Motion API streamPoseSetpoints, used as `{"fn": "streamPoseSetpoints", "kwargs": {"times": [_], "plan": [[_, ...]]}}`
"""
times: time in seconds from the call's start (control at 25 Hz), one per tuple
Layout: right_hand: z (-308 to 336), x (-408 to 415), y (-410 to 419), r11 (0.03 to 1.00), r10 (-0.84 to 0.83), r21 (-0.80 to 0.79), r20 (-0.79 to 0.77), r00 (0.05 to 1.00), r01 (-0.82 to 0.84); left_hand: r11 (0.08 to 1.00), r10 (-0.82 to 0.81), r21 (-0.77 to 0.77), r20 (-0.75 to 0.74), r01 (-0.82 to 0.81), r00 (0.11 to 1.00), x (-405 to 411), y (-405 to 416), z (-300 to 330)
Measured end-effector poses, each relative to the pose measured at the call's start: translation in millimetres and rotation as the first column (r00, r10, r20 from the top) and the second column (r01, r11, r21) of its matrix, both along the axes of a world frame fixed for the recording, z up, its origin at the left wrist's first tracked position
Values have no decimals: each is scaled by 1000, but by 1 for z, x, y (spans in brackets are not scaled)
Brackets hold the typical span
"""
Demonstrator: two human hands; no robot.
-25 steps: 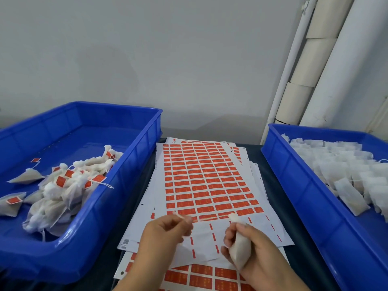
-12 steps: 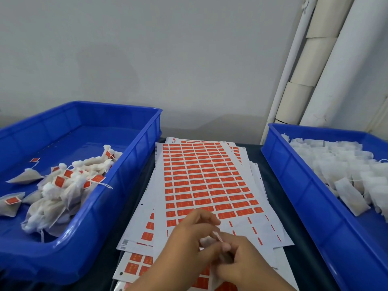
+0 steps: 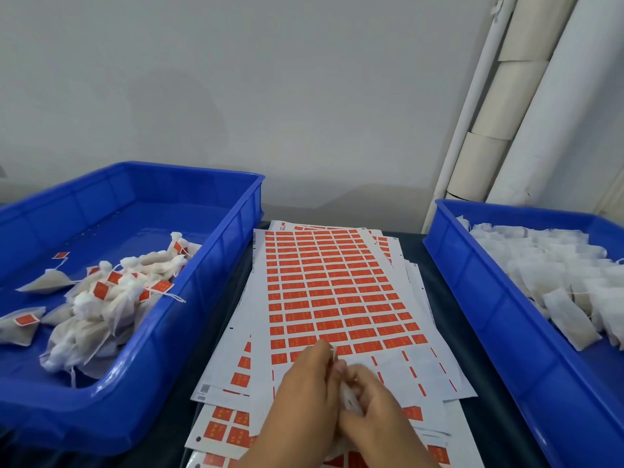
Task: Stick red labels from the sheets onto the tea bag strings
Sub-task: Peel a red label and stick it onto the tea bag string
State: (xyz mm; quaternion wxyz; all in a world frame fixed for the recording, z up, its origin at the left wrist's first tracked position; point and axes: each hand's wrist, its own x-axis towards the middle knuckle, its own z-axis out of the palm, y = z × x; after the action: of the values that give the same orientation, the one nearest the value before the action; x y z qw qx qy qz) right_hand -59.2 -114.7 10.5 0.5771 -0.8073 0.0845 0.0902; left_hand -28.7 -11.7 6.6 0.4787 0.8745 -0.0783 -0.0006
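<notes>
A stack of white sheets with rows of red labels (image 3: pixel 334 292) lies in the middle of the dark table. Over the sheets' near end my left hand (image 3: pixel 304 396) and my right hand (image 3: pixel 374 410) are pressed together. Between them a white tea bag (image 3: pixel 349 400) shows in part, held by my right hand. My left hand's fingertips pinch something small and white, apparently the string end (image 3: pixel 333 352). Whether a label is on it is hidden by my fingers.
A blue tray (image 3: pixel 189 319) on the left holds tea bags with red labels (image 3: pixel 111 292). A blue tray (image 3: pixel 479 298) on the right holds a pile of plain white tea bags (image 3: pixel 557 282). White pipes (image 3: pixel 489 130) stand against the wall at the back right.
My hands, apart a second ago with the tea bag in the right one, have come together over the sheets' near end. The left fingertips now stay pinched at the bag's top.
</notes>
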Motion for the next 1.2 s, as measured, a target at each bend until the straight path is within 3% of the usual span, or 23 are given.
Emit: {"fn": "streamPoseSetpoints", "kwargs": {"times": [0.16, 0.32, 0.52, 0.6, 0.68, 0.76, 0.88, 0.96, 1.08, 1.2], "plan": [[-8, -1, 0, 986, -165, 65, 173, 971, 156, 996, 38, -80, -92, -46, 995, 4, -4, -2], [-16, -10, 4, 967, -127, -141, 449, 884, 211, 955, 66, -267, -232, -129, 970, 6, -5, -5], [-20, -10, 2, 961, -108, -171, 493, 863, 218, 952, 94, -265, -221, -153, 971, 3, -8, -7], [-23, -11, 1, 912, -83, -277, 597, 798, 302, 939, 98, -299, -238, -169, 966, 1, -11, -5], [-26, -10, 1, 812, -1, -392, 741, 672, 433, 926, 104, -325, -267, -191, 958, 1, -15, -2], [-24, -10, 0, 763, 50, -424, 791, 610, 488, 926, 120, -313, -285, -210, 951, 0, -18, -1], [-23, -11, -6, 718, 109, -504, 763, 637, 481, 938, 87, -292, -328, -188, 941, 4, -18, -2], [-21, -9, -8, 691, 97, -565, 691, 717, 451, 933, 2, -331, -393, -143, 920, 5, -15, -2], [-14, -4, -14, 755, -99, -526, 499, 861, 392, 905, -158, -424, -400, -29, 903, 4, -6, 4], [-9, 0, -21, 910, -239, -291, 211, 948, 295, 921, -117, -390, -303, -11, 946, 9, 0, 5]]}}
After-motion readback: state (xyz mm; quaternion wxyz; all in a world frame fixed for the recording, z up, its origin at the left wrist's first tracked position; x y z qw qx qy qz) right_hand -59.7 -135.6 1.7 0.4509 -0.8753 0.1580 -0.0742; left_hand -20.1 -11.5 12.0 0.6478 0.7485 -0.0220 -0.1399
